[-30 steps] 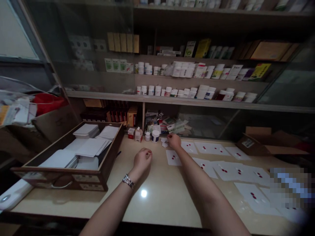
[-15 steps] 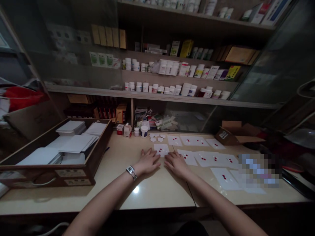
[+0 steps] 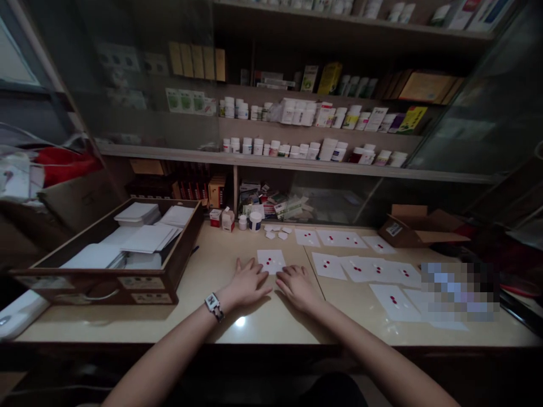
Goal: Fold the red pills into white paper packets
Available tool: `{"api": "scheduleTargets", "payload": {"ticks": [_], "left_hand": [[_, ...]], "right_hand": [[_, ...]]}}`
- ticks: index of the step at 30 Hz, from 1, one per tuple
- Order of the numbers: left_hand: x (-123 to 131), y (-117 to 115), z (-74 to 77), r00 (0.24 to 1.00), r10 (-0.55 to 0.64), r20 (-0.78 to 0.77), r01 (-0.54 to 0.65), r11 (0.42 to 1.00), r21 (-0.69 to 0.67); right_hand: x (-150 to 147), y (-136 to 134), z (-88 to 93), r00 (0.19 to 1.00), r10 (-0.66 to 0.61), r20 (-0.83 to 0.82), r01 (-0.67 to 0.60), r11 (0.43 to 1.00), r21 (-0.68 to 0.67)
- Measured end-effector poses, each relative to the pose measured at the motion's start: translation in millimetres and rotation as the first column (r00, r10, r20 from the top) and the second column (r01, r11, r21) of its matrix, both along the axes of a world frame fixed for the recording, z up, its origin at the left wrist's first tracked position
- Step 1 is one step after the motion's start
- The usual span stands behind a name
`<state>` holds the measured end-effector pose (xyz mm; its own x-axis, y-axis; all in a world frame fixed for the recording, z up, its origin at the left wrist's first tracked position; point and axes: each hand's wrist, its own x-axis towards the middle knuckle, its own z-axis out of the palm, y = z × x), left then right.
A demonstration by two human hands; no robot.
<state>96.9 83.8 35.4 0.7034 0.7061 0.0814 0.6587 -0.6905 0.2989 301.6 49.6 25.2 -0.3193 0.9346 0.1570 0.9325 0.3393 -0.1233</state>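
A small white paper (image 3: 263, 255) lies on the counter with red and white pills on it. My left hand (image 3: 246, 287), wearing a watch on the wrist, rests flat with fingers spread, its fingertips at the paper's lower left edge. At the lower right corner of the same paper is my right hand (image 3: 298, 287), palm down with fingers stretched out. Neither hand holds anything. To the right, several more white papers (image 3: 335, 271) lie in rows, most bearing red and white pills.
A wooden drawer (image 3: 172, 282) with stacks of white paper stands at the left. Behind the paper are small white caps (image 3: 270, 234), a white jar (image 3: 255, 221) and small boxes (image 3: 228, 219). An open carton (image 3: 392, 229) sits at the back right. Shelves of medicine bottles (image 3: 299, 113) rise behind.
The paper between my hands has slid left and slightly towards me, widening its gap from the neighbouring papers. Both hands have moved left with it. The view has shifted a little.
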Motion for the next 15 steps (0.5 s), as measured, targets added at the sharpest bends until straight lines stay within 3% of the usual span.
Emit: {"api": "scheduleTargets", "payload": {"ticks": [8, 15], "left_hand": [[-56.7, -61.9, 3.0, 0.998, 0.048, -0.042, -0.048, 0.999, -0.013], [-74.6, -93.6, -0.4, 0.998, 0.060, -0.034, -0.062, 0.995, -0.076]], "right_hand": [[-48.5, -42.3, 0.9, 0.991, 0.128, -0.038, -0.129, 0.991, -0.026], [-62.0, -72.5, -7.2, 0.986, 0.164, -0.044, -0.164, 0.986, -0.017]]}}
